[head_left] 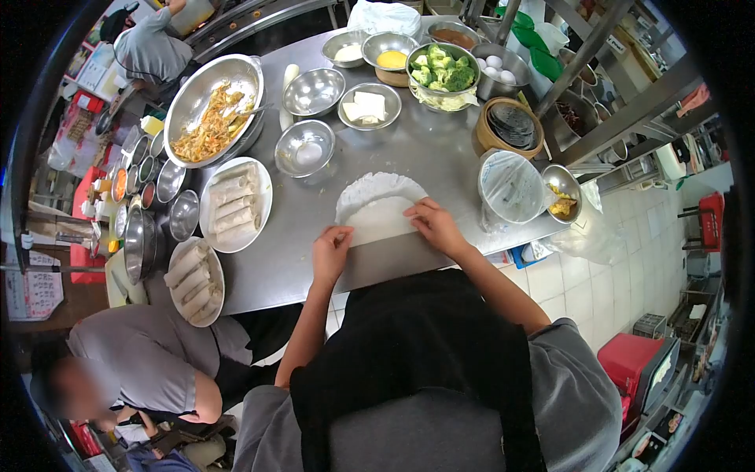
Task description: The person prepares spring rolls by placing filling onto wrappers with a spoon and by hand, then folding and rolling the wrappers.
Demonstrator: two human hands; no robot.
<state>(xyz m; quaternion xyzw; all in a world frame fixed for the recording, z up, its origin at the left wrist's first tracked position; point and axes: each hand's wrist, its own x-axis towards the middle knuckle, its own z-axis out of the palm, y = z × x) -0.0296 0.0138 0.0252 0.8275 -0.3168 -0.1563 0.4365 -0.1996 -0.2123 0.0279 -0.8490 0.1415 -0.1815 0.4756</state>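
Observation:
A thin, round white spring roll wrapper lies on the steel table in front of me, its near part folded over or doubled. My left hand pinches the wrapper's near left edge between thumb and fingers. At the near right edge, my right hand pinches it too, with the other fingers bent. No filling shows on it. To the left, rolled spring rolls lie side by side on a white oval plate, and more rolls rest on a second plate nearer me.
A large steel bowl with shredded filling stands at the far left. Across the back are bowls of broccoli, eggs and white blocks. A plastic-lined tub stands right. Another person is at the lower left.

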